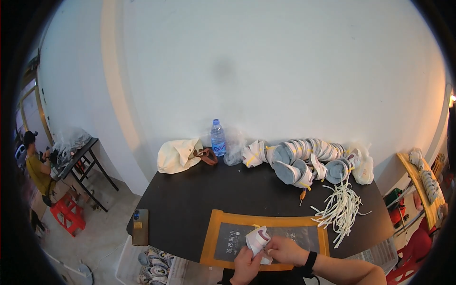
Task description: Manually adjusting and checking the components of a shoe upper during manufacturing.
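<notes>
Near the table's front edge, both my hands are closed on a small white curved fabric piece (257, 239) with a dark reddish patch and a bit of yellow at its top. My left hand (246, 266) grips its lower left side. My right hand (288, 251), with a black band at the wrist, pinches its right side; the fingertips are partly hidden. Under the hands lies a clear sheet edged with orange tape (270, 221), with pale print on it. Farther right is a loose bundle of thin cream strips (343, 205).
Nested white-and-grey fabric pieces (308, 148) line the table's back, beside a water bottle (217, 137) and a cream cloth bag (179, 156). A phone (140, 227) lies at the left edge. Below stands a bin (124, 260) of similar pieces. Far left, another person (39, 170) sits working.
</notes>
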Available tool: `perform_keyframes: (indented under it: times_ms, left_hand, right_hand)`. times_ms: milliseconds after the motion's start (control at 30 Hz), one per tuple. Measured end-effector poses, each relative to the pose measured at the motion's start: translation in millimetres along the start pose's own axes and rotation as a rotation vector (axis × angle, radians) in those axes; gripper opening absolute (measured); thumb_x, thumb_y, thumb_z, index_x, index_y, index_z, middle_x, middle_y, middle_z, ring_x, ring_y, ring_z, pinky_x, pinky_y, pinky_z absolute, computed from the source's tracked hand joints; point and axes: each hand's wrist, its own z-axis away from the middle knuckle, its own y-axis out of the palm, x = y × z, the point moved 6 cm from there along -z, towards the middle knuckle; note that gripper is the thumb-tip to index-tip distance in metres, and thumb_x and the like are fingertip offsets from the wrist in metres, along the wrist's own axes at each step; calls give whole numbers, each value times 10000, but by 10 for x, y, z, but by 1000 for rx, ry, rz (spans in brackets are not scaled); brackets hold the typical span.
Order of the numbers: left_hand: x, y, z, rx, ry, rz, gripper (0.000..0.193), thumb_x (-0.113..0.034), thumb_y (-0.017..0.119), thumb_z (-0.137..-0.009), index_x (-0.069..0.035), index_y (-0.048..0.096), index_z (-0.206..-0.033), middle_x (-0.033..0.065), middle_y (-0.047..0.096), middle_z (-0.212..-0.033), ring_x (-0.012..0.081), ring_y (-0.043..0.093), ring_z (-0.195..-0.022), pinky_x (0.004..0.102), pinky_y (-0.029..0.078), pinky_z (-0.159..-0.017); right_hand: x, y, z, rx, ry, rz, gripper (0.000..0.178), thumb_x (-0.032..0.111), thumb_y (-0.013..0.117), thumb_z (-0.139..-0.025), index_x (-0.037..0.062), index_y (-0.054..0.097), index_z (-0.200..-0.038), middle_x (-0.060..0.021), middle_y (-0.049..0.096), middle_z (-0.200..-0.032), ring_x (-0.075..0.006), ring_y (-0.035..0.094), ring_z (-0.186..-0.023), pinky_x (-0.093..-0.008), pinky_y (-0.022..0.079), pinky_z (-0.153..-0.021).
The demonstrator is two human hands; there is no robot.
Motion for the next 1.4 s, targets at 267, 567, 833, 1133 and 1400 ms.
perform_keyframes:
  times_ms: [267,567,833,1133,1400]
  left_hand:
    - [93,36,-32,-23,56,-33,128,-83,578,-913,5,629,-991,233,573,-888,434,557,-806,465,458,-687]
    - [94,15,-23,9,41,-108,125,-52,588,-897,-3,619,-1008,222,559,-858,440,543,-771,484,447,-662]
    - [19,-26,-7,1,36,-108,74,-59,585,-898,-12,605,-951,213,562,-830,438,537,-755,491,432,-636]
    - [93,-1,-32,-11,48,-74,86,-63,582,-901,-5,600,-962,226,557,-825,448,532,-750,497,422,-625]
    - [77,-20,61,19,57,-71,125,-86,570,-930,5,606,-1008,240,565,-863,451,539,-774,512,425,-658]
  right_hand:
    - [-34,108,-8,3,100,-154,170,208,597,-882,54,568,-947,-161,659,-883,-334,660,-799,-402,523,-678]
    - [135,125,-34,-12,-34,260,130,136,567,-879,52,569,-977,-145,655,-828,-308,660,-735,-390,529,-667]
    - [377,91,1,108,12,380,129,144,529,-879,64,562,-975,-198,648,-828,-387,644,-767,-434,530,-682]
    - [373,90,-57,65,-32,333,148,146,538,-867,53,567,-978,-204,633,-820,-385,642,-803,-448,517,-698]
    - [411,151,2,-16,-79,313,117,165,530,-882,61,526,-935,-194,647,-820,-405,647,-763,-480,513,-659]
